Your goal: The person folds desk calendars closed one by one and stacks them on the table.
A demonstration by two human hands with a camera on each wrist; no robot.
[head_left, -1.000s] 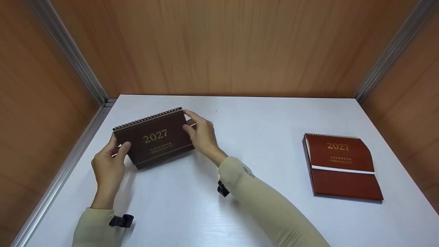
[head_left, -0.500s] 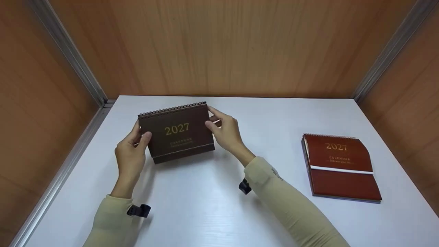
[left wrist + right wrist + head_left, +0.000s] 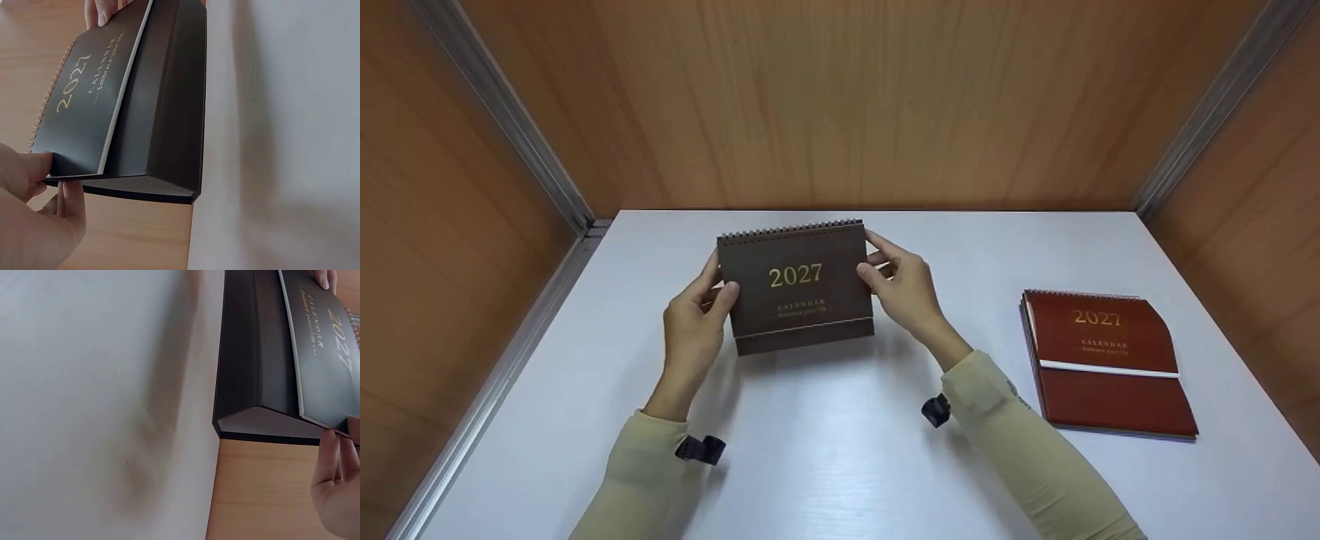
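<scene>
A dark brown 2027 desk calendar with a spiral binding along its top is held up between both hands, cover facing the person. My left hand pinches its left edge, thumb on the cover and fingers behind. At the opposite edge my right hand grips it the same way. In the left wrist view the calendar shows its folded stand base, with a hollow at the open end. The right wrist view gives the same base from the other side, the right hand at the cover's edge.
On the right of the white table lies a red 2027 calendar, its cover curling up slightly. Wooden panels wall in the back and both sides, with metal strips at the corners.
Both hands have carried the brown calendar to the right, toward the middle of the table. Its tilt has lessened, so its top edge is nearer level. The red calendar stays put.
</scene>
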